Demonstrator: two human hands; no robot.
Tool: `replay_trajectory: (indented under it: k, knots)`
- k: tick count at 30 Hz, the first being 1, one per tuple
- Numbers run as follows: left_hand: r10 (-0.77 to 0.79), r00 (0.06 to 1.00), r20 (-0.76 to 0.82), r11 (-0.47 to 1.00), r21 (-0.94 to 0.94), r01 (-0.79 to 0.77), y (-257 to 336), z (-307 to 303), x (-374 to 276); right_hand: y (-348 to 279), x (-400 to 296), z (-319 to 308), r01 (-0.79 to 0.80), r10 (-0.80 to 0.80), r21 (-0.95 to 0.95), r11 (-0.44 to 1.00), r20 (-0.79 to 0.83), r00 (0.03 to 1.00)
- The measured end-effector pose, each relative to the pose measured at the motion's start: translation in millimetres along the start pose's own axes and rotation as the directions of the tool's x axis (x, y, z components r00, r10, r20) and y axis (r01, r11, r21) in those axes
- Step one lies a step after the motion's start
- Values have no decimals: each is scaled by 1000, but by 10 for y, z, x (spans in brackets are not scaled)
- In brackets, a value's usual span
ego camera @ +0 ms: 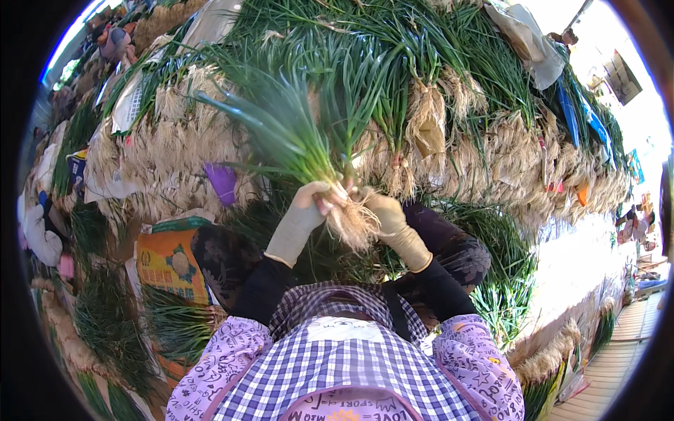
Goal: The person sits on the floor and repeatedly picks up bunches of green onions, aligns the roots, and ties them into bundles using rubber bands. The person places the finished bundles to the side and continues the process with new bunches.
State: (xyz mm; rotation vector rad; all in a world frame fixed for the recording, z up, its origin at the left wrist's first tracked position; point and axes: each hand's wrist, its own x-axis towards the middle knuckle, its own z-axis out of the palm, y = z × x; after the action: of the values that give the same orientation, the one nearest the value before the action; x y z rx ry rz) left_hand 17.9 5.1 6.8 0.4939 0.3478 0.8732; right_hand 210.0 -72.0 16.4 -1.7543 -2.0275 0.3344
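Both hands wear pale gloves and meet before my chest. My left hand (301, 223) is closed around the lower stems of a bunch of green onions (310, 158), whose leaves point up and to the left. Stringy pale roots (353, 226) hang from the bunch between the hands. At the right side of the roots is my right hand (395, 223), its fingers partly hidden and a little blurred; more green stems rise just above it, and whether it grips them cannot be told.
A long heap of green onions (337, 52), roots towards me, stretches across ahead. A purple piece (222, 183) hangs at its edge. An orange printed sack (171, 263) lies at left by my knee, with a loose bunch (176, 323) on it. Other people sit far left and far right.
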Motion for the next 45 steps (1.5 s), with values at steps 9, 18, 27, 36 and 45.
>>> replay_trajectory:
  k: [9,18,27,36,45]
  knots:
    - [-69,986,150,997,35,64,28,-92,45,103,378,-361,-449,395,630,634,235,888]
    - [-117,991,-68,985,117,124,46,-25,-59,-284,774,348,-476,587,551,686,-33,809]
    - [-110,981,-160,969,201,141,-110,-148,1,-219,670,444,-146,559,973,-178,222,798]
    - [-61,992,-107,998,14,63,-41,-400,-99,179,510,546,-153,226,613,-775,495,839]
    - [-163,987,-17,976,147,163,-36,-386,-50,-201,207,202,-508,430,669,543,299,852]
